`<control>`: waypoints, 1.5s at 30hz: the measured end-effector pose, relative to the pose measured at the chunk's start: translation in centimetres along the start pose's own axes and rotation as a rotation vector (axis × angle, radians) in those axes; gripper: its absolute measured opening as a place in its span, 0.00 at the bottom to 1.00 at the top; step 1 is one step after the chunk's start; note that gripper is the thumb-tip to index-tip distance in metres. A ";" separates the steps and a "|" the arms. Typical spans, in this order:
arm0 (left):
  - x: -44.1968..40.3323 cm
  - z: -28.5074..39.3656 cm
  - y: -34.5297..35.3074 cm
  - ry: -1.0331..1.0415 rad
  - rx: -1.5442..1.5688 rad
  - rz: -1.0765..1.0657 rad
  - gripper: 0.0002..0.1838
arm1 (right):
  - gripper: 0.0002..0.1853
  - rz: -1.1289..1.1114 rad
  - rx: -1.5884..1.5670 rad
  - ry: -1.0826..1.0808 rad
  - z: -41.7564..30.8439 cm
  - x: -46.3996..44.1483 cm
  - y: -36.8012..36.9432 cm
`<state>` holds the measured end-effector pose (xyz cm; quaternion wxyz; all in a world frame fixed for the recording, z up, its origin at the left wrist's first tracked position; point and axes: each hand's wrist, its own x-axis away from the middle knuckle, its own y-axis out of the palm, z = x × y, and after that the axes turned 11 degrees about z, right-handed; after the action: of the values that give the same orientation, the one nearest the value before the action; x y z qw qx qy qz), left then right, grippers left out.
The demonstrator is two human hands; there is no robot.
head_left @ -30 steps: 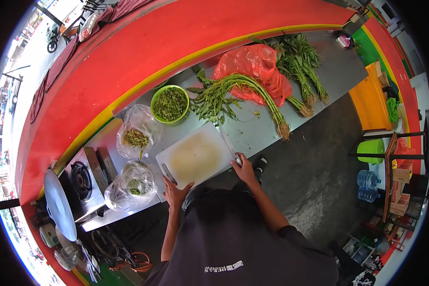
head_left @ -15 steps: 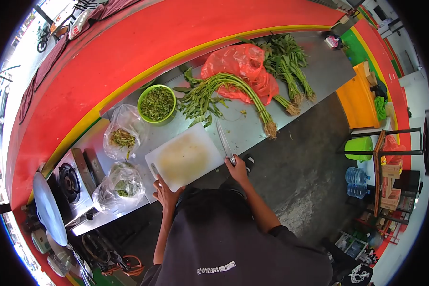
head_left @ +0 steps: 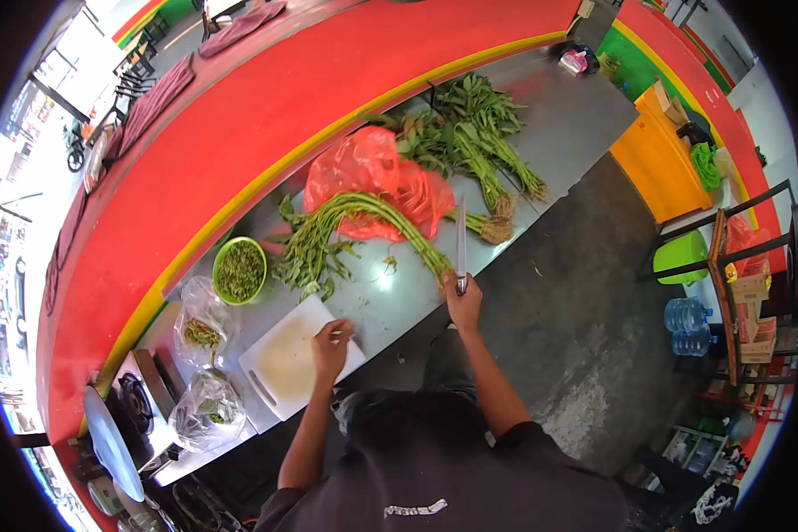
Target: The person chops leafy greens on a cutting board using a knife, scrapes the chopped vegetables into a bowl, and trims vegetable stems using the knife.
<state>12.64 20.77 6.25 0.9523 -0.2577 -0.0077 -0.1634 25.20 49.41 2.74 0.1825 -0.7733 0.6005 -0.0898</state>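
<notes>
The right hand [head_left: 464,306] grasps a silver-bladed knife [head_left: 461,244]; just left of it lie leafy green stems [head_left: 368,206], a crumpled red plastic bag [head_left: 356,164] beyond. The left hand [head_left: 331,350], empty, is over a white rectangular cutting board [head_left: 279,359].

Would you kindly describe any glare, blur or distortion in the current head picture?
Head view: wide-angle distortion bows the red wall, with blackened corners; also in the head view, the far-left edge is washed out, a bright glare spot sits on the metal counter, and the left hand looks slightly blurred.
</notes>
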 end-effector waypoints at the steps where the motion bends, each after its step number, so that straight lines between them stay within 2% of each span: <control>1: -0.9 1.8 3.2 -0.099 0.170 -0.048 0.16 | 0.18 -0.062 0.003 -0.010 0.3 -1.4 -0.3; 2: -1.8 2.6 7.0 -0.098 0.307 -0.060 0.15 | 0.19 -0.103 -0.058 0.011 0.2 -2.7 -0.7; 4: -2.7 7.7 12.9 -0.274 0.339 -0.174 0.19 | 0.19 -0.149 -0.073 -0.020 1.0 -4.6 -0.7; 6: -3.7 5.9 20.8 -0.186 0.344 -0.094 0.23 | 0.21 -0.282 -0.037 -0.097 2.7 -5.9 -0.6; 7: -4.2 4.8 24.0 -0.135 0.187 -0.004 0.26 | 0.21 -0.292 -0.037 -0.115 3.3 -6.6 -0.6; 9: -4.1 6.9 26.0 -0.150 -0.142 0.178 0.27 | 0.23 -0.353 0.037 -0.160 3.7 -7.2 -0.6; 10: -4.4 6.4 26.8 -0.145 -0.136 0.204 0.27 | 0.22 -0.403 0.038 -0.142 3.2 -7.7 -1.0; 11: -4.2 5.6 27.1 -0.238 -0.006 0.212 0.25 | 0.22 -0.452 0.039 -0.123 2.8 -8.2 -1.3; 12: -4.2 4.9 27.1 -0.323 0.125 0.219 0.23 | 0.23 -0.468 0.058 -0.132 3.0 -8.5 -1.1; 13: -4.1 5.2 26.6 -0.313 0.122 0.240 0.23 | 0.23 -0.457 0.072 -0.166 3.1 -8.4 -1.0; 16: -3.2 6.4 24.8 -0.378 0.387 0.067 0.17 | 0.24 -0.467 0.061 -0.167 3.1 -8.1 -0.8; 17: -3.0 6.9 24.1 -0.369 0.389 0.083 0.17 | 0.25 -0.475 0.054 -0.126 3.0 -8.1 -1.0; 19: -2.6 7.3 23.2 -0.365 0.433 -0.077 0.15 | 0.24 -0.460 0.059 -0.201 3.8 -8.1 -0.5; 20: -2.0 7.4 23.2 -0.423 0.570 -0.043 0.14 | 0.24 -0.481 0.090 -0.172 3.7 -8.2 -0.6; 22: -0.7 8.8 22.1 -0.416 0.580 0.002 0.14 | 0.23 -0.513 0.120 -0.128 3.3 -8.3 -0.9; 27: 1.1 12.3 17.9 -0.325 0.774 0.052 0.11 | 0.25 -0.469 0.175 -0.244 5.4 -8.2 0.7; 29: 1.2 12.1 16.1 -0.271 0.818 0.064 0.12 | 0.25 -0.442 0.142 -0.225 5.7 -8.1 1.0; 33: 2.1 14.7 11.8 -0.181 0.763 0.058 0.21 | 0.23 -0.401 0.166 -0.180 4.7 -7.6 0.7; 34: 2.4 14.6 11.2 -0.137 0.763 0.043 0.24 | 0.21 -0.359 0.028 -0.138 4.2 -7.2 0.4; 35: 2.9 14.5 10.8 -0.139 0.772 0.073 0.24 | 0.21 -0.385 0.027 -0.155 3.6 -6.8 0.0; 37: 3.6 14.0 10.1 -0.145 0.701 0.059 0.26 | 0.22 -0.226 -0.121 -0.096 1.1 -6.2 -0.2; 38: 4.2 13.9 10.0 -0.151 0.687 0.051 0.26 | 0.19 -0.221 -0.146 -0.108 -0.1 -6.1 -0.3; 41: 5.4 11.7 11.4 -0.154 0.676 0.071 0.27 | 0.17 -0.383 -0.287 -0.077 -0.6 -5.3 -0.3; 42: 6.0 13.0 10.9 -0.221 0.672 0.061 0.25 | 0.16 -0.606 -0.301 0.198 -3.9 -4.8 -2.3; 45: 6.2 12.2 11.5 -0.110 0.570 0.127 0.23 | 0.14 -0.717 -0.355 0.258 -4.2 -1.8 -2.4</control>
<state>23.01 34.27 11.85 0.9927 0.0115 -0.0889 -0.0808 25.40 50.94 7.71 -0.0731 -0.9352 0.3175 -0.1387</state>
